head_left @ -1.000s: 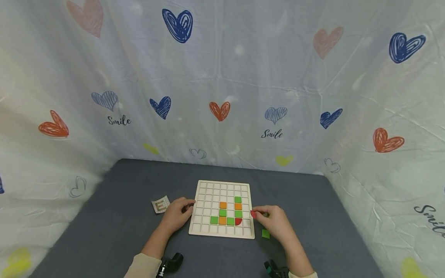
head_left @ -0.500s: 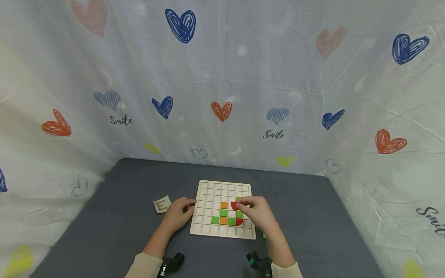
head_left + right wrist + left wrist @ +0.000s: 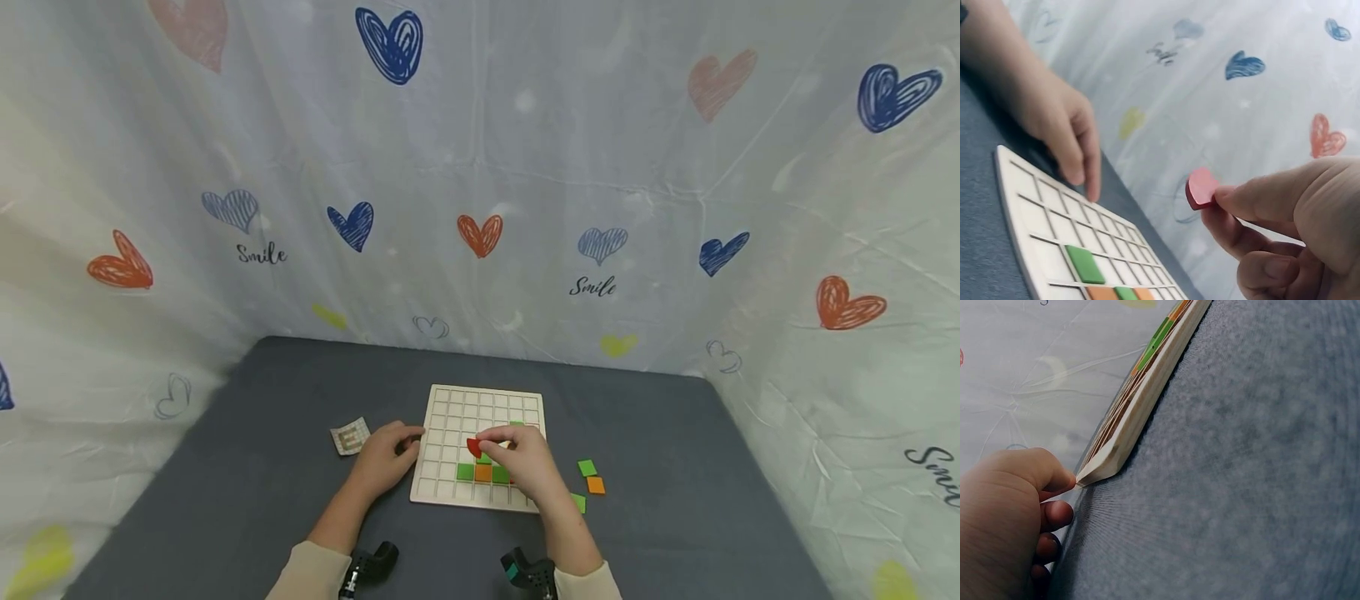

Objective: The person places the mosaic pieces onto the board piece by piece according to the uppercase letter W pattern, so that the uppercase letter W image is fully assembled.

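My right hand pinches a red quarter-circle tile between thumb and fingertips. In the right wrist view this red tile is held up off the pale wooden grid board. In the head view the tile is over the middle of the grid board. My left hand touches the board's left edge with its fingertips; the left wrist view shows a fingertip against the board's corner. Green tiles and an orange tile lie in the board's cells; my right hand hides others.
On the grey table right of the board lie loose tiles: a green one, an orange one and another green one, partly behind my right wrist. A small patterned card lies left of the board. A heart-print curtain hangs behind.
My right hand has carried the red tile leftward from beside the board to over its middle. The loose tiles at the right have come into view. My left hand has stayed at the edge.
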The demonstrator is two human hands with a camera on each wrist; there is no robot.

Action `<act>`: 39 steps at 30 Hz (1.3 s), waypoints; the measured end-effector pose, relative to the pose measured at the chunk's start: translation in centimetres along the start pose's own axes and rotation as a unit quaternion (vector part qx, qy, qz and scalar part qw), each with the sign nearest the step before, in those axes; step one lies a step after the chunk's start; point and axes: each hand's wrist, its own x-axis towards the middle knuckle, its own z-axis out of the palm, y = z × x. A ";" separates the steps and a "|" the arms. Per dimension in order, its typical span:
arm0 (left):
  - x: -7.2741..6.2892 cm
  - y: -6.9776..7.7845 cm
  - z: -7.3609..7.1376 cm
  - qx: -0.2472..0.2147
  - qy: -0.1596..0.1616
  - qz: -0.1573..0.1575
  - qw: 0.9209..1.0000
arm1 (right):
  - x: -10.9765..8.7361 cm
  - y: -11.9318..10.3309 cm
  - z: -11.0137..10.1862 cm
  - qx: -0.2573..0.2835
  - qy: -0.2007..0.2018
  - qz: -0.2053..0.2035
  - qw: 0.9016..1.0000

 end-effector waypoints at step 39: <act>0.0 0.0 0.0 0.003 0.003 0.004 1.000 | 0.0 2.8 7.4 -0.354 0.060 -0.070 0.930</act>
